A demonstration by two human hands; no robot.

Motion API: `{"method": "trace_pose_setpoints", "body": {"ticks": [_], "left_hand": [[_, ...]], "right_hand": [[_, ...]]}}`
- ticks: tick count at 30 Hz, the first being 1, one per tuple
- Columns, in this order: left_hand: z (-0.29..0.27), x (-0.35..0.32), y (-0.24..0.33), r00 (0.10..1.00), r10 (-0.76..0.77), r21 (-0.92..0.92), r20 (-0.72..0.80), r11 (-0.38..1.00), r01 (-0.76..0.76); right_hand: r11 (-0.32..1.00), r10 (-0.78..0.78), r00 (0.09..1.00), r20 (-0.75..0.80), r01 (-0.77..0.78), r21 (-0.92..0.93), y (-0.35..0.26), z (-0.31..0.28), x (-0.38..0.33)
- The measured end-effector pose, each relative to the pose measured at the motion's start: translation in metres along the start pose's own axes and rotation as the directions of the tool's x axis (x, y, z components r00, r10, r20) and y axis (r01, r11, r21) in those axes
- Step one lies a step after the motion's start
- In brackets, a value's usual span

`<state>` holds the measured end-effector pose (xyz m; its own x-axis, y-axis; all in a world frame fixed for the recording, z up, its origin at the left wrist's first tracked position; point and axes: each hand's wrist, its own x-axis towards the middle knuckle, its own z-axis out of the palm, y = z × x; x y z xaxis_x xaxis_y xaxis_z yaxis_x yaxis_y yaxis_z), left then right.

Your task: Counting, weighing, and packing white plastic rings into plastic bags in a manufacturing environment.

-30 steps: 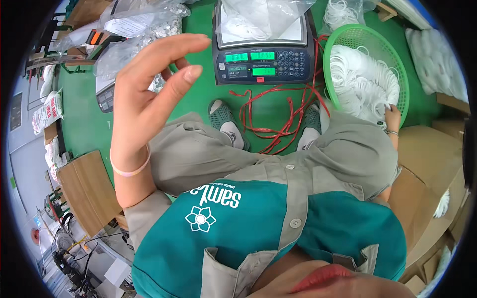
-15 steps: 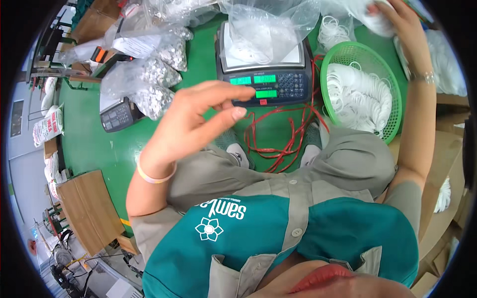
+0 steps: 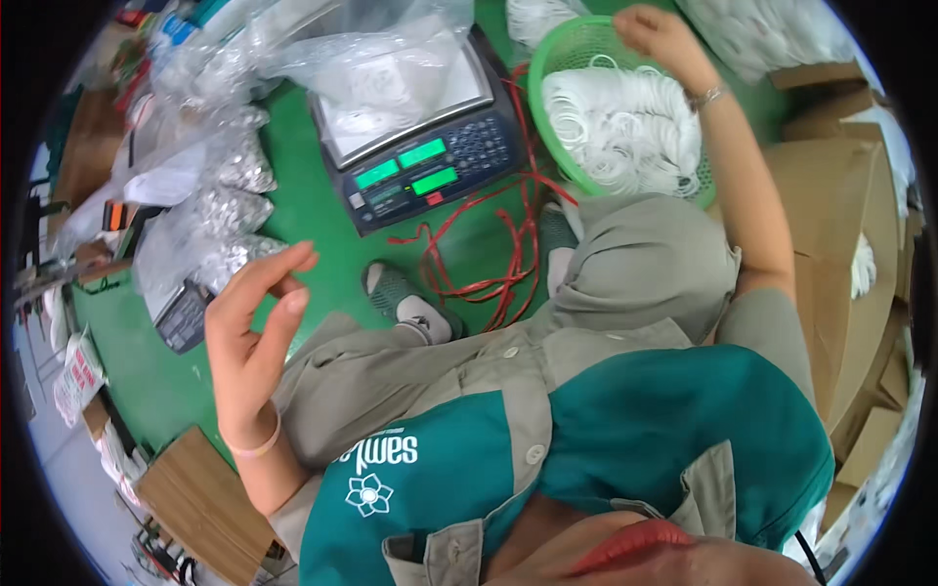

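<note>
While the right hand now rests on the far rim of the round green plastic basket, fingers curled at the edge with nothing visibly gripped, the left hand has dropped from its raised place in front of the scale to the near left, above the person's knee. It hangs there loose and released, fingers bent, holding nothing. A second ago the right hand was low beside the basket; half a second ago it was stretched past it to the far side; it has since settled at the rim. The heap of thin white rings lies inside the basket, just near of that hand. On the green floor the grey counting scale with green displays stands left of the basket, a clear plastic bag on its pan. Red wires trail toward the grey shoes. Judging from this, the work has shifted to the basket, the right hand leading
</note>
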<state>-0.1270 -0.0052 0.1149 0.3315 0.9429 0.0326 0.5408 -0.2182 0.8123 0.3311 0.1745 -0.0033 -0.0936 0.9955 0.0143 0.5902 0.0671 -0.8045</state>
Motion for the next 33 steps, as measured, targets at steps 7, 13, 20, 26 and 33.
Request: {"method": "trace_pose_setpoints", "body": {"ticks": [7, 13, 20, 26, 33], "left_hand": [[0.009, 0.010, -0.006, 0.993, -0.109, -0.031, 0.043, 0.993, 0.111], [0.021, 0.035, 0.002, 0.990, -0.081, -0.009, 0.119, 0.997, 0.082], [0.019, 0.034, -0.006, 0.992, -0.048, -0.070, 0.118, 0.996, 0.057], [0.015, 0.026, -0.010, 0.993, -0.073, -0.036, 0.097, 0.996, 0.076], [0.002, 0.022, -0.016, 0.996, -0.054, -0.068, 0.072, 0.996, 0.059]], "right_hand": [[0.578, 0.812, 0.568, 0.132, -0.755, -0.309, 0.215, 0.077, -0.101], [0.667, 0.727, 0.683, -0.065, -0.726, -0.169, 0.248, 0.105, -0.130], [0.637, 0.652, 0.758, 0.038, -0.520, -0.569, 0.223, 0.116, -0.123], [0.613, 0.463, 0.880, -0.106, -0.404, -0.679, 0.216, 0.079, -0.108], [0.824, 0.540, 0.840, -0.059, -0.541, -0.168, 0.177, 0.024, -0.108]]}}
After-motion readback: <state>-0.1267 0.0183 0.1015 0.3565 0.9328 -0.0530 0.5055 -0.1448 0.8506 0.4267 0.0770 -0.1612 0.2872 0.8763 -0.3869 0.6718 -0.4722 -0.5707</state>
